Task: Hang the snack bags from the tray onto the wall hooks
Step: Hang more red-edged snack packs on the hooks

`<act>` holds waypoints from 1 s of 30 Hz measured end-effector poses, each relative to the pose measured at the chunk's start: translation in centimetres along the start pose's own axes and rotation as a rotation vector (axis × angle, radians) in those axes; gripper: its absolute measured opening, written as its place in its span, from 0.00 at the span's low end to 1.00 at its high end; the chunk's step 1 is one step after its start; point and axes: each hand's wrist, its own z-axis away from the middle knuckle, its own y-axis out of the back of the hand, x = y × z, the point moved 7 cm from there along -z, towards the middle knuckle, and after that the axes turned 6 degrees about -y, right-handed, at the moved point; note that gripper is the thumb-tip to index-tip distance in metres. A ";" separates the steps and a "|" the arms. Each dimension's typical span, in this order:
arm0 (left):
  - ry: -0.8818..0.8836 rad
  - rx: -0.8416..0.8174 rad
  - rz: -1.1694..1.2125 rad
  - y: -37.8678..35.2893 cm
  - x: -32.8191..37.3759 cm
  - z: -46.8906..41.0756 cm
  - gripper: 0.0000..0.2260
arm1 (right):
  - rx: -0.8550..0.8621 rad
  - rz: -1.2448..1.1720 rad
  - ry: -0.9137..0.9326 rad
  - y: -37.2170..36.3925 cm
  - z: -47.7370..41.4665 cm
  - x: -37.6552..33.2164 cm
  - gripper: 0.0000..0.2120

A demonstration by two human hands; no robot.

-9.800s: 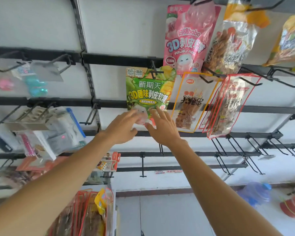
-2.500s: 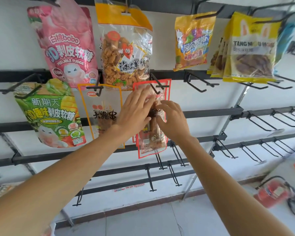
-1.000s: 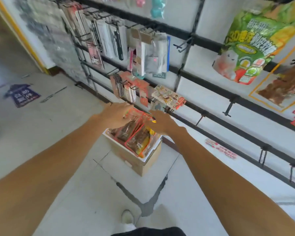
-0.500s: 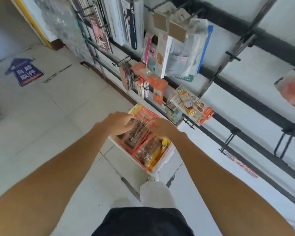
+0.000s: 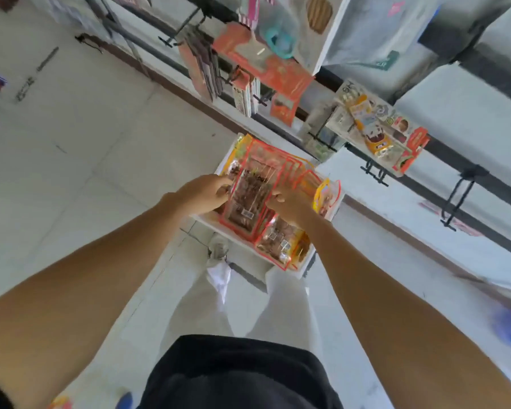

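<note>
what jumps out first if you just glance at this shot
Two bare forearms reach down the middle of the picture, the left hand and right hand gripping a red-edged snack bag over the white tray full of bags. Above it, orange packets hang along the black wall rails.

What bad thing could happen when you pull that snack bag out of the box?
1. The left hand and right hand pinch the red-edged snack bag only by its sides, so it might slip.
2. Other bags are packed tightly around it in the white tray, so lifting might drag one out onto the floor.
3. The picture is blurry, so a hurried move may bump the hanging packets.
</note>
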 end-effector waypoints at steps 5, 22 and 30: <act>-0.033 -0.034 0.097 -1.6 -2.7 -2.1 0.18 | 0.129 -0.278 -0.181 -3.0 -3.7 1.7 0.24; -0.111 -0.265 -0.006 -8.1 -6.0 -7.9 0.23 | 0.356 -0.643 -0.198 -9.8 -7.6 3.3 0.03; -0.153 -0.231 0.001 -2.7 -3.7 -7.4 0.19 | 0.475 -0.966 -0.087 -6.3 -0.5 3.3 0.06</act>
